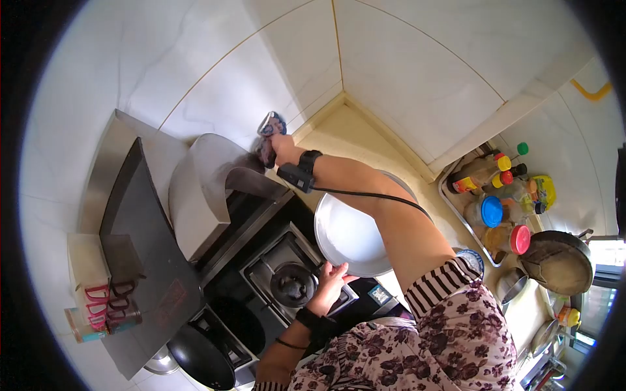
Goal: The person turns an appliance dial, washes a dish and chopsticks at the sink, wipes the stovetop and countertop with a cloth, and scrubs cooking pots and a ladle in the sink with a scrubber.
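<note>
A large white basin [352, 238] is tilted over the dark counter beside the gas burner. My left hand [331, 283] grips its lower rim, with the thumb and fingers at the edge. My right hand [283, 148] is stretched across, above the basin, near the tiled wall and the range hood. Its fingers are closed round a small patterned blue-and-silver item [272, 124] with a dark part below, too blurred to make out. Part of the basin is hidden behind my right forearm.
A burner [293, 285] lies left of the basin and a black wok [202, 355] sits at lower left. The range hood [156, 241] juts out at left. Bottles and jars stand in a tray [479, 238] at right, beside a dark pan [557, 262].
</note>
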Action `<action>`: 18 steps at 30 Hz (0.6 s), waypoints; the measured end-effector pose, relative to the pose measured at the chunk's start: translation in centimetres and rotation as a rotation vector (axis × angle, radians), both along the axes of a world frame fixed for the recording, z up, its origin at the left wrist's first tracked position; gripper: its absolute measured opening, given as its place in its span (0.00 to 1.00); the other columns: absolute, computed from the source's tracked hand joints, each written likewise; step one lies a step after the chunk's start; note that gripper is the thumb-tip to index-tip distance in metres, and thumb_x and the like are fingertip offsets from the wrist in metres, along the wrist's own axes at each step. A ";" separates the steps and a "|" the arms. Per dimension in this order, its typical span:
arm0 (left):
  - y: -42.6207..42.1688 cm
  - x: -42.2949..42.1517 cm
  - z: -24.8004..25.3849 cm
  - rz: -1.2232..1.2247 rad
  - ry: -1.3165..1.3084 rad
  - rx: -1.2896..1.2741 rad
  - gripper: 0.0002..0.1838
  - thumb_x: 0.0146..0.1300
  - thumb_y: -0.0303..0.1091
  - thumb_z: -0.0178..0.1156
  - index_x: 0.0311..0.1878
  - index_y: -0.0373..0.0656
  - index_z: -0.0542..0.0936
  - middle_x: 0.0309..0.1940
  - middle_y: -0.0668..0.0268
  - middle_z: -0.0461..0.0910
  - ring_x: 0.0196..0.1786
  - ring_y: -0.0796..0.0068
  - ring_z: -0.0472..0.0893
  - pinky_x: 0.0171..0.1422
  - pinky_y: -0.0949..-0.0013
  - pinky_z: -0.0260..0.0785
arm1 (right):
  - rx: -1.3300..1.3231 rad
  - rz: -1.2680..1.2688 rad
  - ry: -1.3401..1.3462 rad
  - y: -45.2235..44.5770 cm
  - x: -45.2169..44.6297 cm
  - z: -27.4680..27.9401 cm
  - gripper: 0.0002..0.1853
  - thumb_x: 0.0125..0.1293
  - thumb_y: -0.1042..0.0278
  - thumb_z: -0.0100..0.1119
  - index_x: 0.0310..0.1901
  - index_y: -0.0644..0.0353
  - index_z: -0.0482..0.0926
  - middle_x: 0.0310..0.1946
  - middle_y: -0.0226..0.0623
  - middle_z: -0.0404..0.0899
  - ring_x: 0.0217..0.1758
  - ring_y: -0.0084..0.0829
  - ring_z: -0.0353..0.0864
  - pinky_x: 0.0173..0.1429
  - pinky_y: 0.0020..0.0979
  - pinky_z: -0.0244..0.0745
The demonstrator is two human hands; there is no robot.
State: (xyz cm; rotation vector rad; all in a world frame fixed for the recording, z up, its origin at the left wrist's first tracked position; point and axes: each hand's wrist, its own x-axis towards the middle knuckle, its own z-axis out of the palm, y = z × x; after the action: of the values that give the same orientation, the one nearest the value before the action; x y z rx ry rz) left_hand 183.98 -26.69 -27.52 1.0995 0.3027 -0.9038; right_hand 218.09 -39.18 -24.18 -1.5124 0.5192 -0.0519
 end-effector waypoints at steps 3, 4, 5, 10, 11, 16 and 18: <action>0.1 0.1 -0.1 -0.019 -0.027 -0.042 0.13 0.68 0.26 0.50 0.54 0.35 0.64 0.49 0.56 0.71 0.51 0.62 0.77 0.52 0.53 0.78 | -0.901 0.302 -0.389 -5.1 -0.2 -1.9 0.16 0.39 0.69 0.61 0.34 0.65 0.77 0.35 0.56 0.78 0.41 0.57 0.77 0.44 0.46 0.74; 0.0 0.0 0.0 -0.013 -0.037 -0.028 0.13 0.68 0.26 0.50 0.53 0.34 0.64 0.48 0.56 0.72 0.51 0.61 0.77 0.52 0.53 0.78 | -0.985 0.231 -0.393 -7.1 -1.0 -0.8 0.15 0.40 0.67 0.63 0.32 0.65 0.79 0.33 0.55 0.79 0.39 0.56 0.79 0.42 0.46 0.75; 0.0 0.0 -0.2 -0.007 -0.031 -0.026 0.13 0.68 0.26 0.50 0.53 0.34 0.63 0.49 0.55 0.72 0.51 0.61 0.77 0.51 0.53 0.78 | -1.070 0.161 -0.404 -9.3 -1.5 0.9 0.14 0.41 0.65 0.64 0.30 0.65 0.80 0.30 0.54 0.80 0.37 0.55 0.81 0.40 0.47 0.77; 0.1 0.0 -0.9 0.020 -0.036 -0.006 0.14 0.67 0.26 0.51 0.53 0.33 0.63 0.52 0.54 0.69 0.51 0.61 0.76 0.51 0.54 0.79 | -1.461 0.197 -0.102 -21.9 3.1 0.9 0.17 0.43 0.63 0.68 0.35 0.64 0.80 0.31 0.50 0.81 0.37 0.48 0.81 0.41 0.45 0.75; 0.0 -0.1 -0.8 0.015 -0.035 0.000 0.14 0.67 0.26 0.51 0.53 0.34 0.63 0.52 0.54 0.69 0.52 0.61 0.76 0.51 0.54 0.79 | -1.522 0.249 -0.092 -22.0 2.8 2.4 0.17 0.44 0.64 0.68 0.34 0.65 0.80 0.34 0.51 0.80 0.40 0.49 0.81 0.43 0.45 0.74; -0.5 -0.3 -1.2 0.050 -0.018 -0.039 0.15 0.68 0.25 0.49 0.55 0.37 0.63 0.54 0.56 0.69 0.52 0.61 0.77 0.51 0.53 0.79 | -0.626 -0.138 -0.467 -21.2 4.2 4.4 0.22 0.43 0.66 0.68 0.41 0.67 0.76 0.36 0.55 0.79 0.41 0.52 0.80 0.43 0.46 0.75; -0.7 -0.2 -1.5 0.049 -0.040 -0.073 0.15 0.68 0.25 0.50 0.56 0.38 0.62 0.54 0.56 0.69 0.53 0.61 0.76 0.51 0.53 0.79 | -0.121 -0.343 -0.579 -21.4 4.2 4.6 0.25 0.42 0.68 0.68 0.44 0.67 0.73 0.36 0.56 0.79 0.40 0.54 0.80 0.43 0.46 0.75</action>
State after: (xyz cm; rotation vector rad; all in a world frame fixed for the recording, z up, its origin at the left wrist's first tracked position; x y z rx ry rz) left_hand 183.75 -27.35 -29.05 1.0374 0.2602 -0.8425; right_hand 222.34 -60.54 -19.54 -1.4247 0.3016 -0.7761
